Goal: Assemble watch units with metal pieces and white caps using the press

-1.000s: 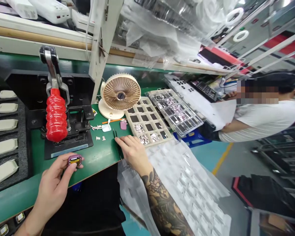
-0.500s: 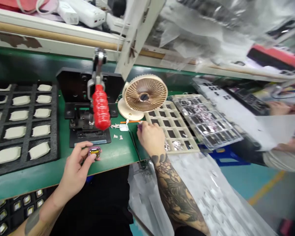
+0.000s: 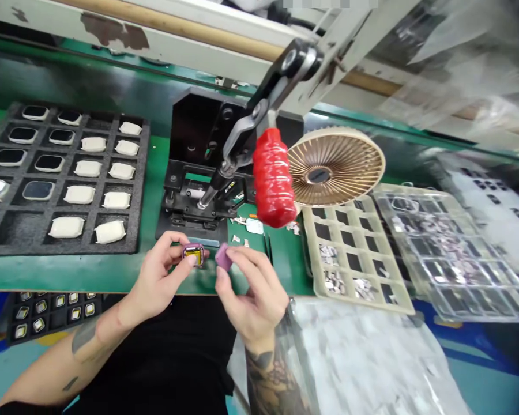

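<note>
My left hand is closed on a small purple watch case, its open side showing a yellow inside. Thumb and fingers pinch it just above the green bench's front edge. To its right, my right hand pinches a small purple piece, flat-looking and held tilted. A narrow gap separates the piece from the case. Behind both hands stands a black press fixture with a red-handled toggle clamp. Near my right fingers, dark tweezers and several tiny parts lie on the bench.
On the left, a dark foam tray holds watches and white-wrapped pieces. A fan stands behind the beige compartment tray of small parts. Farther right is a clear compartment box. Another black tray sits below the bench edge.
My right hand has come from beside the beige tray toward my left hand, bringing the purple piece. My left hand still grips the watch case. The camera view has swung left.
</note>
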`<action>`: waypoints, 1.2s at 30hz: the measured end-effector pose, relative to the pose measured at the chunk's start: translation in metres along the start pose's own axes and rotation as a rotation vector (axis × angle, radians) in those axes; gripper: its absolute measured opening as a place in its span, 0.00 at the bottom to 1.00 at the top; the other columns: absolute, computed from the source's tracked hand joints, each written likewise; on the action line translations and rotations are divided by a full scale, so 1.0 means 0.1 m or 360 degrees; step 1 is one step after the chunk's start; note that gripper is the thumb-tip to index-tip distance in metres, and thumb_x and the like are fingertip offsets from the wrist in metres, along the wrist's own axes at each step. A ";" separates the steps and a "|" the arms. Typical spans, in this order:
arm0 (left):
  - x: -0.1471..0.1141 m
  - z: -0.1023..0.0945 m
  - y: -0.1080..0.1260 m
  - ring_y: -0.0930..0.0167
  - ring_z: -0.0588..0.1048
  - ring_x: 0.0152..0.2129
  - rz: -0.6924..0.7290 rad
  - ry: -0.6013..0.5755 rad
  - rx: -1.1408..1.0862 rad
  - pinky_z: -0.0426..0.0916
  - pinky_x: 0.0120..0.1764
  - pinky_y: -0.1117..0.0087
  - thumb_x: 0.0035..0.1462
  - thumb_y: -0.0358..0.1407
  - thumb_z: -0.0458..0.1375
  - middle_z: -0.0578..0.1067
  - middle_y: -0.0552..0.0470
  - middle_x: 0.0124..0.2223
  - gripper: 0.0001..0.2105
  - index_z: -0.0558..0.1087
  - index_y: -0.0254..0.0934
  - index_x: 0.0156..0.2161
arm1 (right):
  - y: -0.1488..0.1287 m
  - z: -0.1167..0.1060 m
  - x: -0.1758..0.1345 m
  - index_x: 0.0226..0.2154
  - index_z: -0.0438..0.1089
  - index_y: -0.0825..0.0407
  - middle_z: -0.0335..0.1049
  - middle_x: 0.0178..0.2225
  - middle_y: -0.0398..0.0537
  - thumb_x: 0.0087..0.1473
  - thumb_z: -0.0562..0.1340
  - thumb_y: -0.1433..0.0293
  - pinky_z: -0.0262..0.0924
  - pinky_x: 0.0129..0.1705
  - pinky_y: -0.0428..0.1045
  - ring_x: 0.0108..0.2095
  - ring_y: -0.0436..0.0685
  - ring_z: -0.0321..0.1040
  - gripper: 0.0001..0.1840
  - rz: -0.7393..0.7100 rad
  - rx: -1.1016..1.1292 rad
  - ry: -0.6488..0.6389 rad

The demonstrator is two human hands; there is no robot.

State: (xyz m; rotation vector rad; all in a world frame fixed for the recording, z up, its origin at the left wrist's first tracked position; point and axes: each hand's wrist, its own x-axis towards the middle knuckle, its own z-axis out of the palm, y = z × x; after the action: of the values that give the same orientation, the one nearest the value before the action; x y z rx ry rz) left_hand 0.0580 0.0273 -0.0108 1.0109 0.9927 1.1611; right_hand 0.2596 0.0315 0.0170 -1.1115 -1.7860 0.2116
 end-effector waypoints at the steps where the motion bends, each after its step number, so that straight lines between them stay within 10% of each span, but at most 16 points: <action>1: 0.00 0.00 0.01 0.66 0.87 0.45 0.0035 -0.0001 0.0022 0.79 0.51 0.67 0.76 0.42 0.66 0.89 0.47 0.48 0.16 0.72 0.40 0.62 | -0.02 0.06 -0.04 0.58 0.79 0.48 0.82 0.50 0.53 0.62 0.73 0.80 0.81 0.50 0.58 0.48 0.60 0.81 0.24 -0.0023 0.0017 0.0019; 7: 0.00 0.00 0.02 0.64 0.86 0.52 0.0269 0.0001 0.0111 0.82 0.55 0.66 0.75 0.38 0.66 0.86 0.43 0.58 0.11 0.83 0.40 0.58 | 0.01 0.14 -0.08 0.58 0.79 0.49 0.81 0.48 0.53 0.62 0.73 0.79 0.81 0.45 0.58 0.46 0.60 0.80 0.24 -0.0093 0.0049 0.0102; 14: 0.01 0.06 0.03 0.70 0.84 0.35 0.0074 0.0102 -0.0078 0.83 0.41 0.71 0.73 0.38 0.68 0.86 0.49 0.44 0.23 0.75 0.40 0.69 | 0.09 0.15 -0.03 0.66 0.77 0.41 0.82 0.51 0.54 0.62 0.73 0.76 0.81 0.46 0.64 0.48 0.66 0.81 0.32 -0.0215 -0.0026 -0.0010; 21: -0.03 -0.02 0.01 0.63 0.86 0.54 0.0160 -0.0053 0.0001 0.81 0.57 0.66 0.75 0.32 0.62 0.85 0.43 0.63 0.25 0.74 0.41 0.73 | 0.13 0.21 0.04 0.70 0.73 0.41 0.81 0.58 0.56 0.67 0.69 0.78 0.78 0.57 0.68 0.56 0.67 0.77 0.33 -0.0320 -0.0109 -0.0293; 27: -0.01 -0.01 0.01 0.64 0.86 0.52 0.0163 0.0084 0.0037 0.81 0.56 0.66 0.77 0.39 0.63 0.88 0.45 0.55 0.19 0.79 0.40 0.68 | 0.11 0.27 0.01 0.69 0.73 0.42 0.79 0.60 0.56 0.67 0.69 0.79 0.77 0.59 0.67 0.60 0.67 0.74 0.33 -0.0332 -0.0048 -0.0349; 36: -0.02 -0.02 0.04 0.58 0.87 0.56 0.0168 -0.0002 -0.0044 0.80 0.64 0.58 0.77 0.41 0.63 0.86 0.40 0.61 0.20 0.79 0.40 0.68 | 0.13 0.31 -0.01 0.60 0.79 0.44 0.81 0.56 0.54 0.70 0.69 0.70 0.80 0.58 0.62 0.57 0.64 0.80 0.18 0.0291 0.0440 -0.0244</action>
State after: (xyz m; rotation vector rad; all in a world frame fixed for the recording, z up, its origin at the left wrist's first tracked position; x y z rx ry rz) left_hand 0.0545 0.0263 -0.0073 1.0525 0.9288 1.2576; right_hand 0.2427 0.0483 -0.0062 -1.0798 -1.7242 0.6493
